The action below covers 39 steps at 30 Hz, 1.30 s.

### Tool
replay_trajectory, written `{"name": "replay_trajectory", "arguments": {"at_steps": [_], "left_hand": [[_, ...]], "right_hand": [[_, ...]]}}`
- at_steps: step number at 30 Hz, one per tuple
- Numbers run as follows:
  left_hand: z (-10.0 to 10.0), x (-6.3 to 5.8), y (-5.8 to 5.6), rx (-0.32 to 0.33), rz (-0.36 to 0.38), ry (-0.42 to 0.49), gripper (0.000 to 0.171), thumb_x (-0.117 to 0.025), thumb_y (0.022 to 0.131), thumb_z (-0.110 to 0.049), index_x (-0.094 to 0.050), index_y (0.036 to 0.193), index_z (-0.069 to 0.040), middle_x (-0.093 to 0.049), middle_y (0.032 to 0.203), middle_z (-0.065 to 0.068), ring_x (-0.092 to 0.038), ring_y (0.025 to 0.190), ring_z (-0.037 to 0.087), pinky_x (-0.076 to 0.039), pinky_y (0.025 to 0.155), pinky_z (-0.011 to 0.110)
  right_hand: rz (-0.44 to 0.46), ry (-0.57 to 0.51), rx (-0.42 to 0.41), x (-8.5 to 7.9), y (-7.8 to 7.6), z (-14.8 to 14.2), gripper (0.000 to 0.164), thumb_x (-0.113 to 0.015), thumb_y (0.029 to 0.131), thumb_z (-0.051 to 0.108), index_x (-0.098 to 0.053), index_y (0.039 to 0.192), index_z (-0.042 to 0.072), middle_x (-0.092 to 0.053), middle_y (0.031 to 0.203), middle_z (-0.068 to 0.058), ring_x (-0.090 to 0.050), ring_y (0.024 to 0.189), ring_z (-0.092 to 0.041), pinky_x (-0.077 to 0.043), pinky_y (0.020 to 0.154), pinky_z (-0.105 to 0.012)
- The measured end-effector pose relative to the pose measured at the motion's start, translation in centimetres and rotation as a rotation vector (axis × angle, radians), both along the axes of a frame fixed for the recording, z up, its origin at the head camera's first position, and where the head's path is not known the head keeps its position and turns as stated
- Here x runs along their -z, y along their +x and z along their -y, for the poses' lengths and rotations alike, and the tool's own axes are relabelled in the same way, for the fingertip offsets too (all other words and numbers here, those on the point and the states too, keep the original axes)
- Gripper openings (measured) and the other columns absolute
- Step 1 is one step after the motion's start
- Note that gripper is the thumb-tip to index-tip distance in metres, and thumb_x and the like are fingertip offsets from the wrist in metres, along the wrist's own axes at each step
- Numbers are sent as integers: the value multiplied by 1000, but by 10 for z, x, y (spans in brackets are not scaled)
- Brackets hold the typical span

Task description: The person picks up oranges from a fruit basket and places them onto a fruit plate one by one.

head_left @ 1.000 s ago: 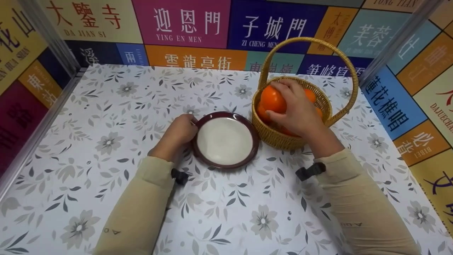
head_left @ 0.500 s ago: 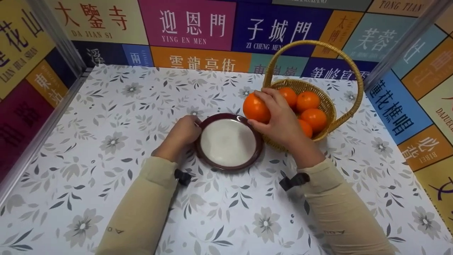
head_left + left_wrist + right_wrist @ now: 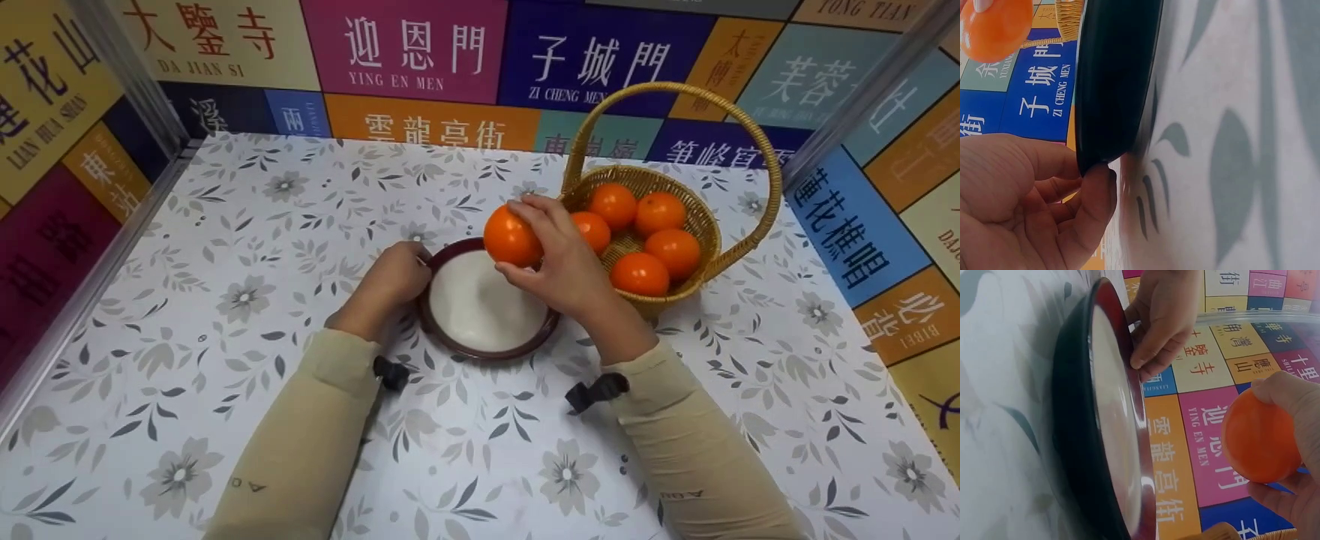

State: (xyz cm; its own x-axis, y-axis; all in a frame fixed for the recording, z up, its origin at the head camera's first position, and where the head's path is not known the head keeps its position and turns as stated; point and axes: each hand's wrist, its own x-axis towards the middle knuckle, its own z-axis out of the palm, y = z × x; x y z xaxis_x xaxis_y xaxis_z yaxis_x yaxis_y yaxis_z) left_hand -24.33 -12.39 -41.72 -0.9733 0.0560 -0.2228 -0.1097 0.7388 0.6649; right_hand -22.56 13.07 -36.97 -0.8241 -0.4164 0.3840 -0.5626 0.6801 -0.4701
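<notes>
My right hand (image 3: 566, 259) grips an orange (image 3: 511, 236) and holds it above the back right part of a round plate (image 3: 487, 304). The plate has a cream middle and a dark red rim; its dark outer side shows in the left wrist view. With thumb and fingers, my left hand (image 3: 394, 277) pinches the plate's left edge, as the left wrist view shows at the dark rim (image 3: 1109, 84). In the right wrist view the orange (image 3: 1261, 436) sits between thumb and fingertips, apart from the plate (image 3: 1114, 416).
To the right of the plate stands a wicker basket (image 3: 709, 217) with a tall hooped handle, holding several oranges (image 3: 640, 275). A white tablecloth (image 3: 300, 420) with grey leaves and flowers covers the table. Colourful panels with lettering (image 3: 409, 52) rise at the back and sides.
My right hand has lifted the orange out of the basket and carried it left to over the plate. My left hand stays on the plate's edge.
</notes>
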Motion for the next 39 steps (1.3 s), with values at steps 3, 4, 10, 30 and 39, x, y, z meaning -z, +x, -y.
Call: {"name": "replay_trajectory", "arguments": {"at_steps": [3,4,10,30,39], "left_hand": [[0,1,0,11,-20,-11,30,-50,95,-8,-69,118,-1,-70,115,17,-62,99,30,-52,96,46],[0,1,0,9,-20,-10,30,-51,95,-8,-69,117,-1,-70,114,17,-62,98,30,-52,95,46],[1,1,0,9,-20,-10,29,-51,94,-8,-69,116,-1,-70,110,16,-62,96,29,-53,93,45],[2,1,1,22,-46,-6,26,-53,92,-8,-71,111,-1,-70,107,16,-61,92,30,-53,88,43],[2,2,0,32,-60,-2,25,-53,92,-8,-70,109,-1,-70,101,16,-61,90,29,-52,87,43]], "right_hand": [[-7,-3,-22,5,1,5,74,-84,87,35,-51,151,19,-43,156,-10,-48,142,-33,-46,114,-53],[-8,-2,-29,7,1,7,74,-84,87,35,-52,151,19,-43,156,-10,-48,142,-33,-46,114,-52],[-13,15,-53,18,1,16,73,-84,86,36,-53,150,19,-46,153,-12,-52,137,-34,-49,110,-51],[7,139,-122,39,3,31,72,-82,87,40,-53,150,22,-46,153,-10,-54,135,-31,-49,110,-47],[4,187,-154,44,4,35,70,-82,87,40,-55,149,21,-47,152,-9,-51,137,-30,-48,112,-46]]}}
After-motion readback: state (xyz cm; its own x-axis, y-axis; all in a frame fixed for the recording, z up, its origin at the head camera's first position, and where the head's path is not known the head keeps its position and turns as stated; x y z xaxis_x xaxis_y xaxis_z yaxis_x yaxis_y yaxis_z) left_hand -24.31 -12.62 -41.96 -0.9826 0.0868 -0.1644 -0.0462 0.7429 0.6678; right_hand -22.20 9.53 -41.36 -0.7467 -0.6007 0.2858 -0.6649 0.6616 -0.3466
